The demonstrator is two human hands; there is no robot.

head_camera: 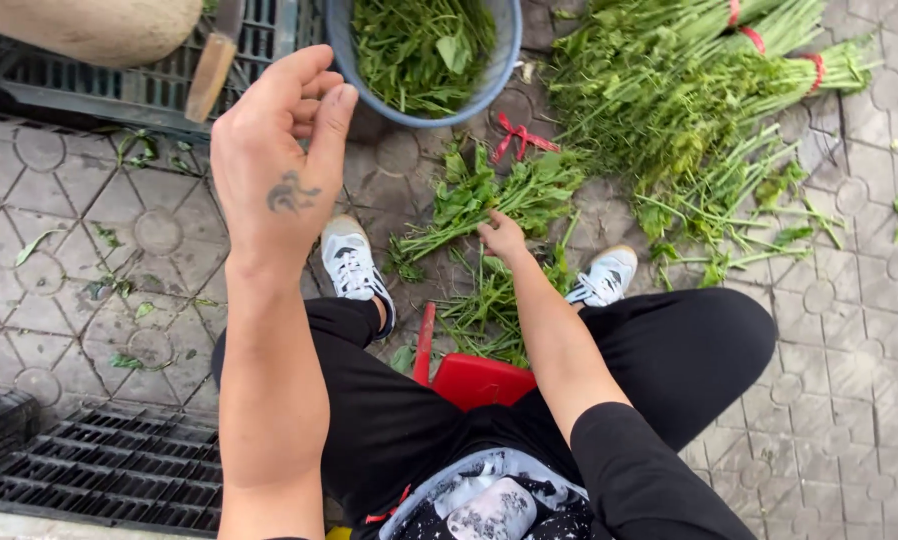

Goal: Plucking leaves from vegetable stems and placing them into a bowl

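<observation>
Reaching down into loose green stems (489, 205) on the paved ground between the two white shoes.

The right hand (502, 238) pinches the stems with narrow, curled fingers; the left hand (274, 160) hangs raised and empty, fingertips drawn loosely together. Beyond sit a blue basin (341, 45) of picked leaves and tied bundles (689, 80) of greens, a red tie (517, 140) between them.

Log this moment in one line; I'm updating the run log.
left hand: raised, empty | right hand: reaching into loose greens | blue basin: holds leaves | bundles: tied
</observation>
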